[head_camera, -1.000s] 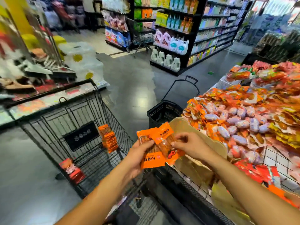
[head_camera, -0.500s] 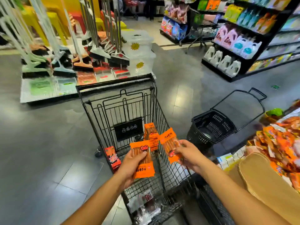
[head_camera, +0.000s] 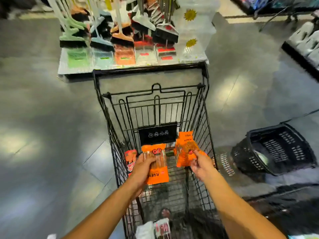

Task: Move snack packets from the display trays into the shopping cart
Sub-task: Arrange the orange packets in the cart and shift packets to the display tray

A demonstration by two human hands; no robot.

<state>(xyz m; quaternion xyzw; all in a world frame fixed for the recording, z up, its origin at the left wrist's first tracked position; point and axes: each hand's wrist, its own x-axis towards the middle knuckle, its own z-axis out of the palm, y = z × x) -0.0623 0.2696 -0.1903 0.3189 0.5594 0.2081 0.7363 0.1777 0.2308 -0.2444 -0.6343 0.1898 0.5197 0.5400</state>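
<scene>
Hands have swung from the tray to above the cart [head_camera: 150, 68], left hand [head_camera: 141, 168] curled round the left packet [head_camera: 158, 171] and right hand [head_camera: 202, 167] pinching the right packet [head_camera: 184, 155], so dropping both beside the red packet [head_camera: 130, 158] already lying inside seems next.

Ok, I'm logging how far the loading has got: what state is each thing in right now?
Left hand: grips the left packet, over the cart.
Right hand: pinches the right packet by its edge, over the cart.
Shopping cart: upright, with a red packet against its left wall.
Black basket: on the floor, right of the cart.
</scene>
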